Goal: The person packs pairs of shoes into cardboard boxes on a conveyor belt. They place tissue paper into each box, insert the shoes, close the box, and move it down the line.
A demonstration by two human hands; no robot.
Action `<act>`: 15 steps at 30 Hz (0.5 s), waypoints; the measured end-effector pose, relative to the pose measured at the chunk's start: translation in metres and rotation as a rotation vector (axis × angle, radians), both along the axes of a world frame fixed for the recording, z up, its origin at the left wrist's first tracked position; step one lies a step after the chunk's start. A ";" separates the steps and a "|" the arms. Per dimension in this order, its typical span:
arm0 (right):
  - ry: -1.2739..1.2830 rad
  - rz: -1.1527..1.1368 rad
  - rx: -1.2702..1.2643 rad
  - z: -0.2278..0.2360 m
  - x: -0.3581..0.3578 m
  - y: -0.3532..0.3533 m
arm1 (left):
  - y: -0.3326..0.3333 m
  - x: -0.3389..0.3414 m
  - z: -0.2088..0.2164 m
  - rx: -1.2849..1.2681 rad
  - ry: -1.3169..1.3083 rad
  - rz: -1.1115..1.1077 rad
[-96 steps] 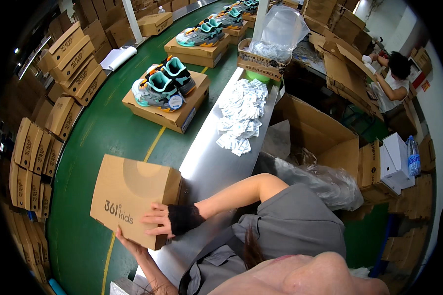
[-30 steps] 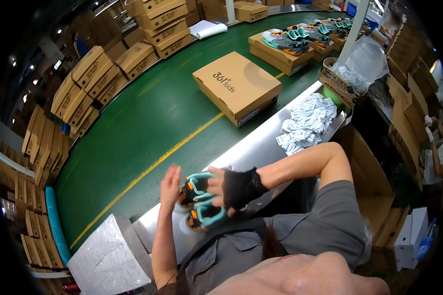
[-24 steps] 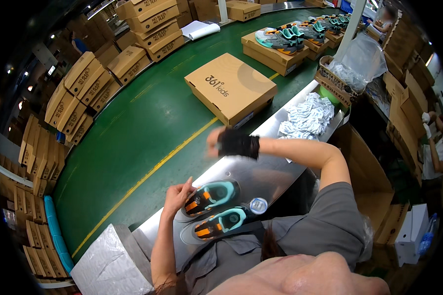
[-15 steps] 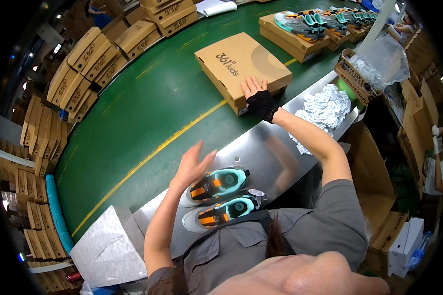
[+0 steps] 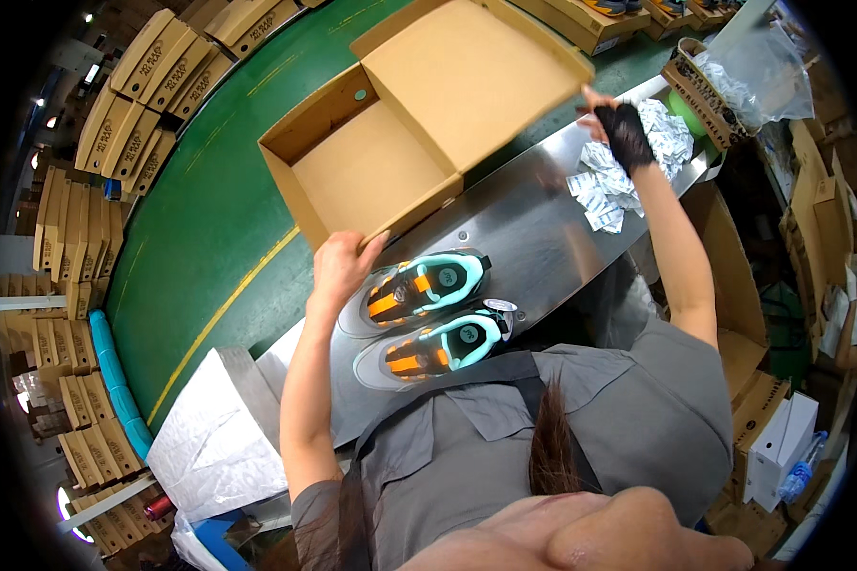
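An open brown cardboard shoebox (image 5: 362, 181) lies across the green belt and the metal ledge, bare inside. Its lid (image 5: 467, 81) is folded back to the right. My left hand (image 5: 341, 271) grips the box's near-left wall, thumb on the rim. At the lid's right corner, my right hand (image 5: 619, 128), in a black fingerless glove, has its slightly blurred fingers on the edge. Below that hand is a heap of small white packets (image 5: 605, 190). Two grey, orange and turquoise sneakers lie side by side before me, a farther shoe (image 5: 414, 290) and a nearer shoe (image 5: 438, 347).
The metal ledge (image 5: 533, 224) runs along the green belt (image 5: 195, 257). White wrapping paper (image 5: 219, 428) is stacked at the left. A carton with clear plastic (image 5: 705, 90) stands at right, and boxes topped with shoes (image 5: 581, 24) line the far belt. Shoeboxes (image 5: 162, 76) fill the far left.
The closed shoebox has come nearer and left, and its lid is now open. My left hand has reached its wall; my right hand has moved from its top to the lid's edge.
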State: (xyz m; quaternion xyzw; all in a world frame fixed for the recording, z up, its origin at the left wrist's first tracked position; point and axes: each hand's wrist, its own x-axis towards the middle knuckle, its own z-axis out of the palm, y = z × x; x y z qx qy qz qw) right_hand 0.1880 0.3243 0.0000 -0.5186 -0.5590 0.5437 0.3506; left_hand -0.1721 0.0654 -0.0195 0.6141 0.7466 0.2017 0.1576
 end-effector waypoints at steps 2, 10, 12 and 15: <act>-0.366 0.114 0.349 -0.085 0.028 0.000 | -0.012 -0.010 -0.001 0.236 -0.199 -0.030; -0.968 0.219 0.738 -0.091 -0.009 -0.102 | -0.109 -0.048 0.023 0.478 -0.213 0.346; -0.824 0.214 0.832 -0.087 -0.017 -0.102 | -0.154 -0.074 0.022 0.506 -0.207 0.511; -0.491 0.135 1.048 -0.059 -0.048 -0.105 | -0.241 -0.113 0.021 0.559 -0.215 0.805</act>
